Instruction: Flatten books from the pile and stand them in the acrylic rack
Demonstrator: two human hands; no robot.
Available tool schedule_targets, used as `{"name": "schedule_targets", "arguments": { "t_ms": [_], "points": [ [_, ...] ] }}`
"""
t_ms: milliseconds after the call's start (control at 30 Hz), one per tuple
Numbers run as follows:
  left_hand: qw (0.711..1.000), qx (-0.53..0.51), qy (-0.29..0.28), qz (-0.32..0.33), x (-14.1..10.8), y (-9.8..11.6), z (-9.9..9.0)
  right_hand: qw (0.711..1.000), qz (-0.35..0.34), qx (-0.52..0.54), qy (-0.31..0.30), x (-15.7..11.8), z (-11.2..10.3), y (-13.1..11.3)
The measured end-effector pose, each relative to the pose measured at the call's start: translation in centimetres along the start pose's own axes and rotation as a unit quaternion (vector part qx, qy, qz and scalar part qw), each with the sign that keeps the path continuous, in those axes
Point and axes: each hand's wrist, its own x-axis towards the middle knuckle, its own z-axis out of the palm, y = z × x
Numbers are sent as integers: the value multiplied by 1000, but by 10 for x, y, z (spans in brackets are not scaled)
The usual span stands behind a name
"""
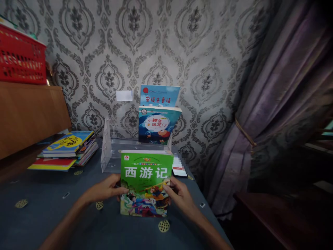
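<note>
A green book with white Chinese characters and cartoon figures is held upright, cover toward me. My left hand grips its left edge, thumb on the cover and fingers behind. On the right edge, my right hand holds it the same way. Behind the book stands a clear plastic rack, partly hidden by it. Two books lean in the rack's right side: a dark blue one in front and a light blue one higher behind it.
Stacked books lie on the left of the dark tablecloth. A red basket sits on a wooden cabinet at the far left. A phone-like object lies right of the rack. A tied curtain hangs at the right.
</note>
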Motion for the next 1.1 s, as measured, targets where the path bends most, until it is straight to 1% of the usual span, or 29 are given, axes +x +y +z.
{"name": "schedule_targets", "arguments": {
  "t_ms": [167,333,467,667,767,900,1100],
  "points": [
    [1000,-18,13,12,1,-4,1,1000,4,3,9,0,1,-1],
    [998,-34,15,41,3,-8,1,1000,-19,-5,18,1,3,-2],
    [998,-43,9,49,4,-9,1,999,-34,-11,22,1,4,-4],
    [997,-44,6,57,6,-9,-1,999,-12,9,33,2,5,-5],
    [996,-52,9,66,11,-7,-2,999,-1,30,39,4,4,-2],
    [996,-58,6,64,20,1,-4,997,10,60,56,8,-1,0],
    [995,-54,0,80,32,11,-4,995,16,60,77,9,-8,-6]
  ]
}}
